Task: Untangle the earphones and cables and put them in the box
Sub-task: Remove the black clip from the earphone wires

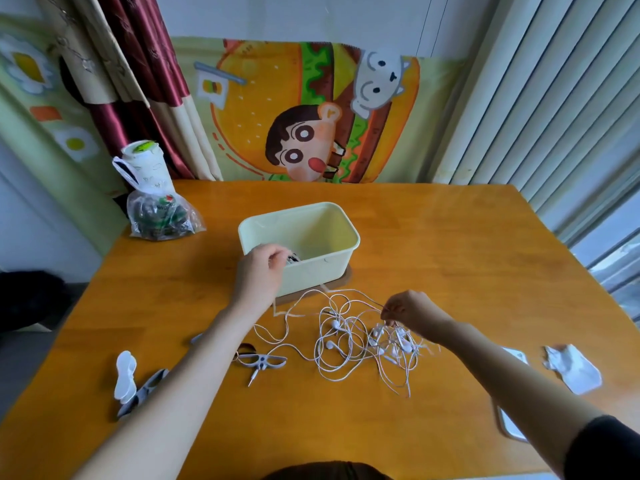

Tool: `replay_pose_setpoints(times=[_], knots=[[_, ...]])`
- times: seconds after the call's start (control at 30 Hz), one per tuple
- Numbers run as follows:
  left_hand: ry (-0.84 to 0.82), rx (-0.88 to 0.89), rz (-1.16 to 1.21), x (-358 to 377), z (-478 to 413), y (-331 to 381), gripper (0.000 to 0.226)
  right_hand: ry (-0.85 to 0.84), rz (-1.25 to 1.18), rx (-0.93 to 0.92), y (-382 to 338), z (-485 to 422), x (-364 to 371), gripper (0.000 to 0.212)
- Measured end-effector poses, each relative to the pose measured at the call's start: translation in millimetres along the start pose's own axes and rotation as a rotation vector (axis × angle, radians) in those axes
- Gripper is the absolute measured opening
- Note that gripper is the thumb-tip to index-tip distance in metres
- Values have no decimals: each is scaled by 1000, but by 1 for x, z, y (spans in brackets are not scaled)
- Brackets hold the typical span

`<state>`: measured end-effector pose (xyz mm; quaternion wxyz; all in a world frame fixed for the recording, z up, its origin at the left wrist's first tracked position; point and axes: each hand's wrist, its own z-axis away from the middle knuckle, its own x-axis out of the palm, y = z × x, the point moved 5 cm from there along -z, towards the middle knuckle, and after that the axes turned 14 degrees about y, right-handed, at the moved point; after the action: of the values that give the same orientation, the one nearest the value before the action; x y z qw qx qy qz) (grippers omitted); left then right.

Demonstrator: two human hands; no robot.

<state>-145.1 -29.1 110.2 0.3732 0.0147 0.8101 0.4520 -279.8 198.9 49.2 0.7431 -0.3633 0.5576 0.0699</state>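
Head view: white earphone tangle (pixel 363 341) on desk (pixel 450 254), just before box (pixel 311 275). Right grip (pixel 410 311) pinches one strand above knot; left grip (pixel 259 268) curled at box rim, hold unclear. Cables look light, limp, snag-prone; take near loose end.

A pale yellow box (pixel 332 268) stands open at the middle of the orange bench (pixel 450 244), on a brown base (pixel 341 280). The left hand (pixel 258 271) reaches over the box's near left corner, fingers curled down beside a dark bundle (pixel 294 258) inside; whether it grips the bundle cannot be told. Near the box lies a loose tangle of white earphone cables (pixel 346 341). The right hand (pixel 412 311) pinches strands at the tangle's right side. A grey clip (pixel 263 362) lies left of the tangle, a plastic bag (pixel 161 216) at the far left, and crumpled paper (pixel 571 368) to the right.
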Motion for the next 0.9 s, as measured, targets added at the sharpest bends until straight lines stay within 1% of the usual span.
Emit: replay_pose_setpoints(times=[0.03, 0.07, 0.1, 0.17, 0.27, 0.33, 0.37, 0.43, 0.47, 0.57, 0.67, 0.73, 0.8, 0.83, 0.9], knots=[[-53, 4, -109, 6, 5, -4, 28, 13, -7, -4, -3, -1, -3, 12], [-94, 9, -171, 10, 11, -6, 35, 34, -14, -15, -8, -2, -6, 13], [-113, 19, -182, 14, 16, -5, 39, 60, -27, -25, -14, -3, -8, 15], [-131, 68, -114, 22, 26, 5, 33, 118, -62, -40, -27, -5, -14, 20], [-302, 90, 20, 49, 48, 22, 15, 178, -225, -2, -45, -5, -19, 20], [-391, -6, 117, 67, 64, 26, 14, 212, -333, 16, -56, -3, -23, 20], [-415, -64, 148, 74, 70, 26, 17, 233, -338, 11, -60, -2, -25, 20], [-409, -133, 169, 81, 76, 27, 25, 267, -298, -18, -68, 1, -28, 20], [-391, -142, 171, 83, 77, 27, 25, 275, -289, -18, -69, 2, -28, 20], [-381, -138, 119, 84, 76, 23, 12, 285, -375, 46, -64, 3, -26, 25], [-469, -91, -15, 86, 82, 9, 11, 366, -483, 115, -57, 3, -33, 26], [-476, -106, -22, 87, 87, -3, 14, 411, -508, 121, -56, 1, -40, 24], [-465, -122, -29, 87, 88, -12, 14, 418, -525, 134, -55, 1, -43, 25], [-470, -116, -45, 88, 87, -14, 15, 409, -543, 148, -54, 1, -42, 25], [-462, -79, -81, 89, 84, -13, 27, 383, -565, 165, -55, 2, -40, 24]])
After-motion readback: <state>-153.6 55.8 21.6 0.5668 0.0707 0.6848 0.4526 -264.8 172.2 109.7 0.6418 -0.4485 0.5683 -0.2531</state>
